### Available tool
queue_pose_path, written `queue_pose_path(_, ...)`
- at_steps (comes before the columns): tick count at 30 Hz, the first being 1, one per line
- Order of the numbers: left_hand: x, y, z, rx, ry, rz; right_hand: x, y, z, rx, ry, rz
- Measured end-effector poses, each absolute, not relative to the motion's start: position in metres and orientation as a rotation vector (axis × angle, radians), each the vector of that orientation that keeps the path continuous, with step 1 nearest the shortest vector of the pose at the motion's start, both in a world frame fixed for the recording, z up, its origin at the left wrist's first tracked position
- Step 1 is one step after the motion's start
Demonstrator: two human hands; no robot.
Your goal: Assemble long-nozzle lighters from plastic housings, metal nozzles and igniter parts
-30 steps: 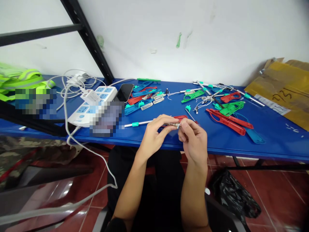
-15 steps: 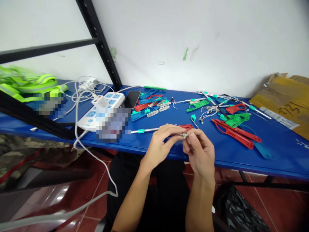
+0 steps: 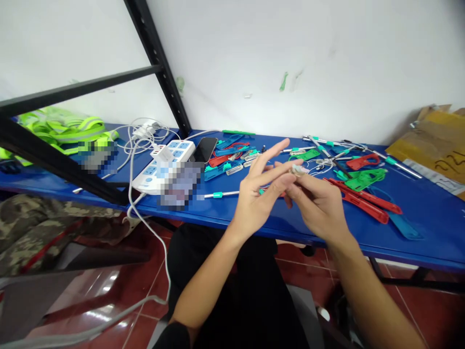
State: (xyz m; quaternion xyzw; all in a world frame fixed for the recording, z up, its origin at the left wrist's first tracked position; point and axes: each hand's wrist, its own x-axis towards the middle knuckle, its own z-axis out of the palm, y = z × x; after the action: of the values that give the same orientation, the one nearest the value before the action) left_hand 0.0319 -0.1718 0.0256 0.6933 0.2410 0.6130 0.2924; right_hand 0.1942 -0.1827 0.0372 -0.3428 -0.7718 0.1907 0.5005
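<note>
A small pale piece with a metallic-looking part is pinched between the fingertips of both my hands above the table's front edge; its kind cannot be made out. My left hand presses thumb and a finger on it, while the other fingers stretch upward. Thumb and fingers of my right hand close on it from the other side. Behind my hands lies a thin metal rod with a teal clip. Right of them are long red plastic pieces, a green plastic piece and a blue one.
On the blue table stand a white power strip with cables and a dark phone. Small rectangular parts lie farther back. A cardboard box stands right, a black shelf post left, beside yellow-green reflective straps.
Both hands have risen and moved right with the small piece. My left hand's upper fingers have spread upward. The right wrist has turned so its forearm slants in from the right.
</note>
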Motion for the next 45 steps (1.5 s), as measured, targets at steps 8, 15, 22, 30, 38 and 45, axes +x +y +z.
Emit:
queue_pose_path(8, 0.002, -0.128, 0.004, 2.169, 1.023, 1.26, 0.255, -0.082, 0.053, -0.724, -2.421, 0.118)
queue_pose_path(15, 0.001, -0.131, -0.009, 2.411, 1.371, 0.8, 0.267, -0.085, 0.028, -0.639, -2.512, 0.383)
queue_pose_path(22, 0.007, -0.133, -0.001, 2.342, 1.385, 0.773, 0.261, -0.101, 0.021, -0.681, -2.506, 0.672)
queue_pose_path(30, -0.002, -0.14, -0.005, 2.145, 1.322, 1.04, 0.254, -0.104, 0.011, -0.741, -2.375, 0.57)
queue_pose_path(38, -0.003, -0.146, -0.007, 2.127, 1.327, 1.061, 0.25, -0.108, 0.006, -0.789, -2.309, 0.546)
queue_pose_path(45, -0.003, -0.146, -0.007, 2.144, 1.333, 1.027, 0.25, -0.109, 0.002, -0.813, -2.271, 0.537)
